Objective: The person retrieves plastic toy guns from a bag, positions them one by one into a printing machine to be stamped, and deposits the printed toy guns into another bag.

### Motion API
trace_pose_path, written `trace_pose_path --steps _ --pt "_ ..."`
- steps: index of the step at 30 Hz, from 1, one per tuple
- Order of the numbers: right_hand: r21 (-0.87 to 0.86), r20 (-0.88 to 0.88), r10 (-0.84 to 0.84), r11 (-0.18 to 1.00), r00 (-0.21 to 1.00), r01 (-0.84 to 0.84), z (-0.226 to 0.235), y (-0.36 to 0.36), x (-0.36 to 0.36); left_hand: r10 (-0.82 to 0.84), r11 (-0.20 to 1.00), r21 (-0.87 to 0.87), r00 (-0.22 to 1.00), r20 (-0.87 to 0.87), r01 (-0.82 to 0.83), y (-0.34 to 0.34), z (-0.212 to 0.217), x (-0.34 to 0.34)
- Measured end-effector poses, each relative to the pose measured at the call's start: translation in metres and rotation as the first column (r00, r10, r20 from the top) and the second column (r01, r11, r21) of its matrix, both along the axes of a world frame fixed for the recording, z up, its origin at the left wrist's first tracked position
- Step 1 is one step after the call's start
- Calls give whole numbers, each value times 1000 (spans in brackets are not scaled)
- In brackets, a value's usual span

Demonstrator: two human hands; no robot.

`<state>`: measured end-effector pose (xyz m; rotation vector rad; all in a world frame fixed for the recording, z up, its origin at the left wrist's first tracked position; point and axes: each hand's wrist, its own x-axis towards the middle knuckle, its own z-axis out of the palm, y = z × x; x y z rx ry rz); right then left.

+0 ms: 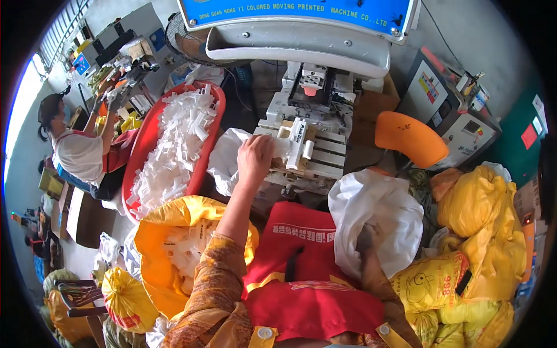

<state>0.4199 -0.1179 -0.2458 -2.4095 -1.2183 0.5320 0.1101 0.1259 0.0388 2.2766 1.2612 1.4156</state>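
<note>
A white, pistol-shaped plastic part (298, 141) with dark print along it rests on the slatted metal bed (328, 168) of a pad printing machine. My left hand (255, 158) grips the part's left end, its fingers closed on it. Above and behind the part hangs a small pinkish pad (311, 91) under the machine's head. Down in the mouth of a white sack (383, 203) is my right hand (365, 239), which looks dark and blurred. Its fingers cannot be made out, nor can anything in them.
A red tub (218, 116) heaped with white plastic parts stands left of the machine. An orange-yellow sack (152, 255) holds more printed parts beside my left arm. An orange chair back (409, 139), a grey cabinet (473, 136) and filled yellow sacks (481, 209) crowd the right. Another person (81, 142) works at far left.
</note>
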Motion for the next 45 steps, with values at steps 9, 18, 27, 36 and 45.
trace_pose_path --steps 9,18,27,36,45 --pt "188 -662 -75 946 746 262 32 -30 -28 -536 814 90 802 -262 574 -98 -29 54" --pt "-310 135 564 805 814 -506 -40 25 -49 -747 661 -462 456 -484 591 -169 -173 93" --pt "-19 -298 548 815 782 -578 83 17 -89 -633 769 -617 348 -692 171 -132 -160 59" --pt "-251 110 431 884 896 -394 67 101 -35 -568 813 -547 478 -670 200 -142 -174 57" --pt "-370 523 646 760 556 -535 -60 110 -36 -370 899 -424 700 -611 105 -165 -213 59"
